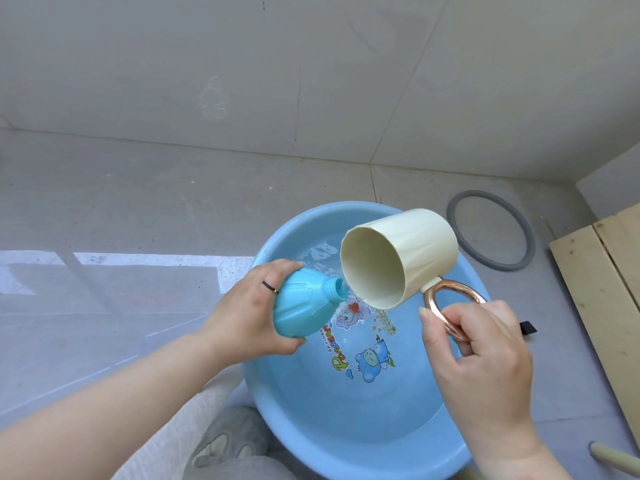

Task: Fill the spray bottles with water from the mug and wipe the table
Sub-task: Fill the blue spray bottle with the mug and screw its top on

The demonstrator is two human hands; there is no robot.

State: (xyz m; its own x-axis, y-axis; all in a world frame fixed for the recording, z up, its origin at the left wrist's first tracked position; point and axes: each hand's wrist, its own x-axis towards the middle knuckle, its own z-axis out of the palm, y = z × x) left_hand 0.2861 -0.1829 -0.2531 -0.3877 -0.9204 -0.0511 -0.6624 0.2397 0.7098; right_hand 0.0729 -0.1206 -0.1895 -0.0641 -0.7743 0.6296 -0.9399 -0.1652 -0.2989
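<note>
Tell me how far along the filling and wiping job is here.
Done: the blue bottle is uncapped. In hand: left hand holds it over the basin, right hand tips the mug at its neck. Left: wiping; no cloth or second bottle shows.

A cartoon-printed blue basin (346,427) lies near a grey ring (531,244) and pale wooden boards (595,289).

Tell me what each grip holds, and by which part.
The left grip holds the blue spray bottle round its body; the right grip holds the cream mug by its golden handle.
</note>
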